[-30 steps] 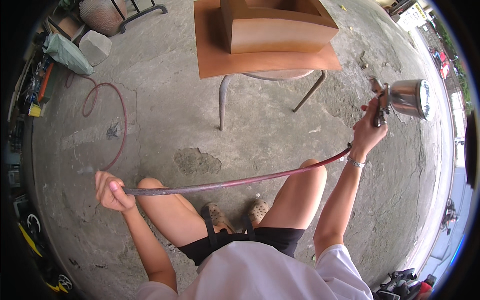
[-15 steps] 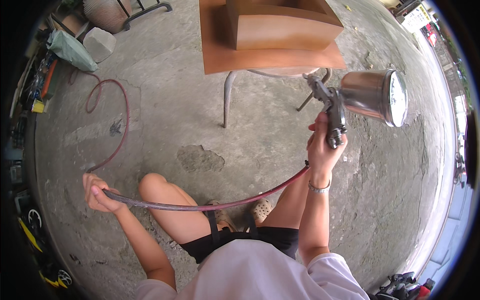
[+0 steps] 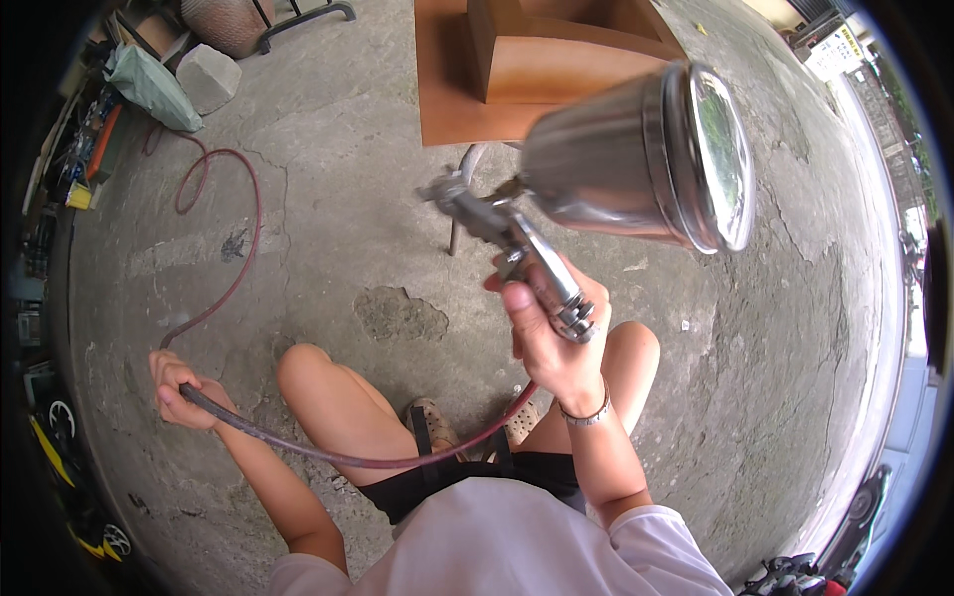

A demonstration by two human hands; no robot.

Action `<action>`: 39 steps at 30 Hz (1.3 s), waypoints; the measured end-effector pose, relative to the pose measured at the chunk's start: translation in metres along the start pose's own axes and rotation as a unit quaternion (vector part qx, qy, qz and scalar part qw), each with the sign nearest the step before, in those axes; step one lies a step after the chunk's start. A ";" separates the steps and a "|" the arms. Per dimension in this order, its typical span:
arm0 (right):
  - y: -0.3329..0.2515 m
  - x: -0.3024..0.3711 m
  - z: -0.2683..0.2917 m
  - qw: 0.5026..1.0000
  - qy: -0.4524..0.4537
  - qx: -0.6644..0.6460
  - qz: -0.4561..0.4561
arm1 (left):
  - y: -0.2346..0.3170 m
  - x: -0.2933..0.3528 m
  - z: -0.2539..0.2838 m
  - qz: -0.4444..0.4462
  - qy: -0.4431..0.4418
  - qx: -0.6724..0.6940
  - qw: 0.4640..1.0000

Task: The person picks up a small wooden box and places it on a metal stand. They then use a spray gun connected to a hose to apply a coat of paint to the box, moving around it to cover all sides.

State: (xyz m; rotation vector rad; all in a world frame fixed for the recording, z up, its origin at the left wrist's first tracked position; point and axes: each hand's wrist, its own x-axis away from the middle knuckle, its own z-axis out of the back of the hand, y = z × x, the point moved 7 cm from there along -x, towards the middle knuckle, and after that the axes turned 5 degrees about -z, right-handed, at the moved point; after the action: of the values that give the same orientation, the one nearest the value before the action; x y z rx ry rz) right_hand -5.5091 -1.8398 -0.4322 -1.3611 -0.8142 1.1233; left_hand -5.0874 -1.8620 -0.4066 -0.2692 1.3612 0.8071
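My right hand (image 3: 558,333) is wrapped round the handle of a metal spray gun (image 3: 507,230), its nozzle pointing left. On the gun sits a large silver paint cup (image 3: 616,149), tilted to the right and slightly blurred. A red hose (image 3: 397,463) sags from below my right hand, across my lap, to my left hand (image 3: 182,387), whose fingers are closed on it. Beyond the gun, a brown wooden box-like piece (image 3: 571,70) stands on a flat brown board (image 3: 447,114). The cup hides part of the board and the stool beneath it.
The hose (image 3: 260,189) runs on over the rough concrete floor in loops at the left. A stone block (image 3: 209,79), a pale green sack (image 3: 154,87) and a woven pot (image 3: 229,22) are at the far left. One stool leg (image 3: 455,233) shows. A shallow broken patch (image 3: 400,314) marks the floor.
My right hand has brought the spray gun left and nearer, swinging it away from the board's right side. My left hand has shifted slightly left and down, still on the hose, which now sags lower.
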 end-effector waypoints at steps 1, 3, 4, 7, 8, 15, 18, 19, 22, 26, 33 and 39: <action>-0.009 -0.001 -0.007 0.999 -0.044 -0.019 0.003 | -0.001 -0.001 0.001 0.002 0.004 0.007 1.000; -0.023 -0.002 -0.010 0.999 -0.045 0.017 0.004 | -0.001 -0.001 0.003 0.004 0.009 0.015 1.000; -0.030 -0.007 -0.008 0.998 -0.040 0.049 0.024 | -0.001 -0.002 0.003 0.004 0.009 0.016 1.000; -0.034 -0.023 0.005 0.996 0.039 0.063 0.047 | 0.002 -0.002 0.003 0.003 0.012 0.006 1.000; -0.030 -0.025 0.016 0.995 0.067 0.070 0.015 | 0.004 -0.002 0.002 0.003 0.013 0.001 1.000; -0.015 -0.047 0.096 0.963 0.233 0.134 -0.007 | 0.014 0.000 -0.007 0.018 0.006 -0.028 0.999; -0.011 -0.053 0.128 0.951 0.267 0.157 0.002 | 0.020 -0.001 -0.016 0.008 -0.001 -0.029 1.000; -0.009 -0.054 0.138 0.948 0.276 0.157 0.010 | 0.022 -0.002 -0.020 0.004 -0.005 -0.026 1.000; -0.003 -0.060 0.173 0.928 0.318 0.194 0.017 | 0.029 -0.002 -0.032 -0.006 -0.011 -0.024 1.000; -0.006 -0.064 0.217 0.893 0.375 0.248 0.028 | 0.040 -0.002 -0.048 -0.029 -0.037 -0.019 0.999; -0.011 -0.047 0.237 0.848 0.468 0.248 0.030 | 0.043 -0.003 -0.059 -0.040 -0.054 -0.010 0.998; 0.008 -0.035 0.165 0.933 0.346 0.088 0.043 | 0.027 -0.004 -0.045 -0.001 -0.017 0.004 1.000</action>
State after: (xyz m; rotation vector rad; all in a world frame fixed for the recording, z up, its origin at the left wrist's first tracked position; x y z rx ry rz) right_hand -5.6760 -1.8205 -0.4189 -1.5073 -0.1360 0.6747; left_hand -5.1389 -1.8716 -0.4054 -0.2486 1.3312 0.8003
